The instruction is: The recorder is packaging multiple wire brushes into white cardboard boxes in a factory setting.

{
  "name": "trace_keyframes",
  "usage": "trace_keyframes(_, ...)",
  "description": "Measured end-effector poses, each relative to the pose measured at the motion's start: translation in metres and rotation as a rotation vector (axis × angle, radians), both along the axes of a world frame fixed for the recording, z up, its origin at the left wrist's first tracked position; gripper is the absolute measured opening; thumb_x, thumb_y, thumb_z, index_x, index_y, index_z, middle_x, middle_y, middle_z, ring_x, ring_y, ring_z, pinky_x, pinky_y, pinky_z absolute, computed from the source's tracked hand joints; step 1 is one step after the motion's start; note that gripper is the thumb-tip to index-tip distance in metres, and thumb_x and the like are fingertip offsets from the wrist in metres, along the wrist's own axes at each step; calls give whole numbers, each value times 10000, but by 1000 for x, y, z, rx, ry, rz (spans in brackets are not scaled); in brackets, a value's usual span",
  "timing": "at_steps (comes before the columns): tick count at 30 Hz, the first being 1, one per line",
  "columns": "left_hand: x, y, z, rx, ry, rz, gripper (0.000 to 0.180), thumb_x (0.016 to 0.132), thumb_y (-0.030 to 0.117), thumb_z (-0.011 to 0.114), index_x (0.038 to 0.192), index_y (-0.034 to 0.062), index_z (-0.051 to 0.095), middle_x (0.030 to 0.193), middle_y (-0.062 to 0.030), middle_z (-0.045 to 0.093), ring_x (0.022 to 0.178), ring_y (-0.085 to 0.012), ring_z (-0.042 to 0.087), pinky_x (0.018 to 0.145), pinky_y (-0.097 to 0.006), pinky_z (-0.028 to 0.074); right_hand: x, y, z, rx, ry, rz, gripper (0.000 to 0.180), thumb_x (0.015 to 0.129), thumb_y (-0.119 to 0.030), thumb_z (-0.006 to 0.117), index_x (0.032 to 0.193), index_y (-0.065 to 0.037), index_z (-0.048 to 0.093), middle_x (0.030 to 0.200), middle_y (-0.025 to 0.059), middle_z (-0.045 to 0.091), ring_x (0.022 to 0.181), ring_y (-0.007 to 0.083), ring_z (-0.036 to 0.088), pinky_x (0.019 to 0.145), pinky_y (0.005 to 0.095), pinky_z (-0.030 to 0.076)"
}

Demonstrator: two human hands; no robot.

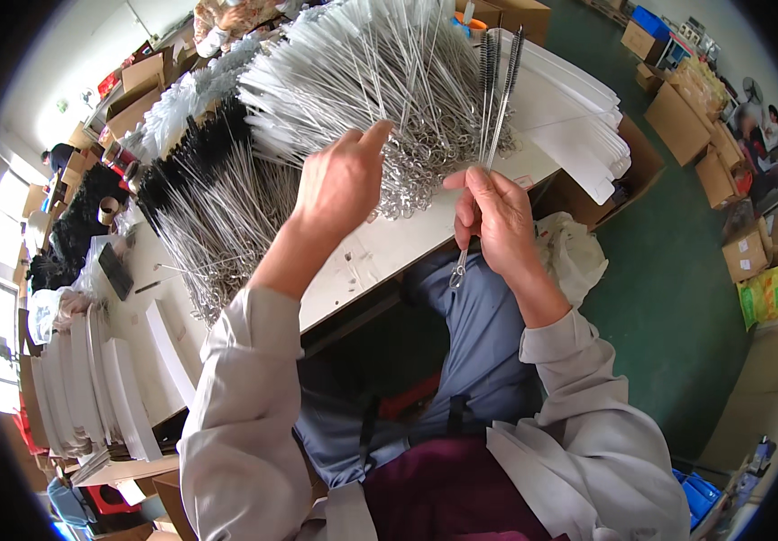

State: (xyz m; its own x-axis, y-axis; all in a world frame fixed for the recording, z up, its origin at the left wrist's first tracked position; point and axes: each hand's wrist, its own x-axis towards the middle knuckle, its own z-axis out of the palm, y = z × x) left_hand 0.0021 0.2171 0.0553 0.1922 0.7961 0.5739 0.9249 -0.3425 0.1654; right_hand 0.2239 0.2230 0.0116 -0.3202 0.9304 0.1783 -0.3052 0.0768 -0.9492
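My right hand (500, 216) is closed around the wire stems of a few slim black-bristled tube brushes (504, 108). Their bristle ends point up and away, and a wire loop (457, 272) hangs below the fingers. To its left, my left hand (344, 178) reaches over the near side of a big heap of white-bristled wire brushes (362, 68). Its fingers are curled, with the fingertips together among the wires; whatever they pinch is hidden. Looped wire ends (404, 180) of the heap lie between both hands. Black-bristled brushes (226, 194) are piled beside my left forearm.
The white table (362, 266) ends close to my knees. White folded card pieces (569, 117) lie at its right end, more card strips (123, 388) stand at left. A plastic bag (574, 257) hangs by my right wrist. Cardboard boxes (682, 117) stand across the green floor.
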Motion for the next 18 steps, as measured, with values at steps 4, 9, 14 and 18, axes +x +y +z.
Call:
trace_keyframes(4,2,37,4,-90,240,11,246,875,41,613,1117,75,640,939,-142,652,893,-345,698,748,-457,578,19,12,5,9,-24,-6,414,1108,-336,472,1012,14,669,635,3,525,473,104,524,446,252,445)
trace_keyframes(9,-1,43,8,-94,294,-58,101,876,33,608,973,53,631,940,-121,639,904,-324,696,761,-436,581,29,35,2,72,-109,-11,413,1105,-337,474,1039,28,655,676,25,559,531,118,561,469,266,463)
trace_keyframes(14,-4,44,31,-31,-329,-105,118,904,111,663,904,-7,651,925,-159,694,849,-291,718,744,-382,580,2,76,27,11,-16,56,385,1100,-310,480,1039,32,646,849,114,690,679,183,669,590,307,553)
trace_keyframes(18,0,44,43,-114,-589,-30,182,908,109,636,982,-53,673,1020,-177,736,902,-203,737,762,-328,579,-29,120,49,-33,3,141,362,1093,-276,483,1024,47,632,1024,195,725,864,261,741,737,359,621)
